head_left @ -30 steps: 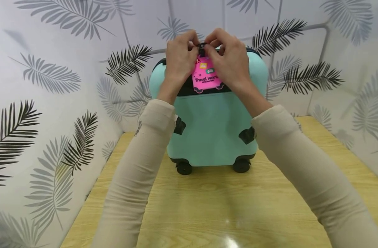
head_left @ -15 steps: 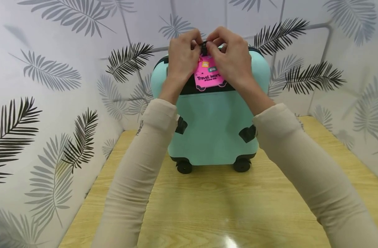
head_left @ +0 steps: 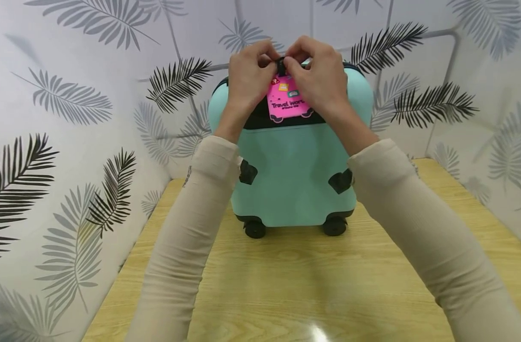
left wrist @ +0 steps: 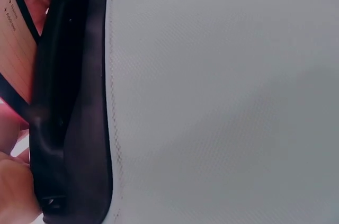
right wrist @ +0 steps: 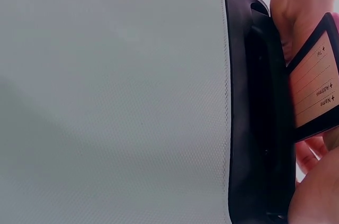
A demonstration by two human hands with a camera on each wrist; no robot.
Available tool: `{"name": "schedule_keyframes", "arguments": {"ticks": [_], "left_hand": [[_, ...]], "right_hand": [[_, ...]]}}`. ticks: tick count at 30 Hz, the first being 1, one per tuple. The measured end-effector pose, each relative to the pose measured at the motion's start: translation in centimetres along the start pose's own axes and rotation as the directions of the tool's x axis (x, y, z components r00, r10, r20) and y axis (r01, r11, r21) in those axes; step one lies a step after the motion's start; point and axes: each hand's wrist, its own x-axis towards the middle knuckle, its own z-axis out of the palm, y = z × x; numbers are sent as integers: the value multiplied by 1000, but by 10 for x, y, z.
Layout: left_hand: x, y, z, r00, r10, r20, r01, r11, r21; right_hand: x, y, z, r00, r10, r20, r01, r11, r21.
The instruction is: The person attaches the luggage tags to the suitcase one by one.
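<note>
A mint-green suitcase (head_left: 294,166) stands upright on its wheels. At its top, in the head view, hangs a pink luggage tag (head_left: 288,97) printed with "Travel" lettering. My left hand (head_left: 248,76) pinches the tag's black strap (head_left: 281,67) from the left. From the right, my right hand (head_left: 322,78) pinches the same strap, thumb and fingers close to the other hand's. The strap's fastening is too small to make out. Both wrist views show the tag's back, a lined card (left wrist: 16,44) with a black border, beside the suitcase's black handle (right wrist: 283,102).
Under the suitcase lies a light wood-grain tabletop (head_left: 260,285). Leaf-patterned walls (head_left: 72,156) enclose it at the back and sides. Black corner pieces (head_left: 341,181) and black wheels (head_left: 255,229) stick out from the suitcase.
Both hands stay at the strap. The right fingertips have shifted slightly on it, and the strap loop that showed between the hands earlier is now less visible. The suitcase stands in place.
</note>
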Motion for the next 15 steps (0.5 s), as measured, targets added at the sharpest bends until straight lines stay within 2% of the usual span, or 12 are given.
{"name": "schedule_keyframes", "arguments": {"ticks": [6, 15], "left_hand": [[-4, -2, -5, 999, -12, 50, 18, 993, -117], [-5, -2, -10, 994, -12, 111, 34, 978, -206]], "right_hand": [[2, -1, 1, 999, 39, 6, -39, 999, -13], [6, -3, 0, 995, 96, -5, -96, 993, -68]]}}
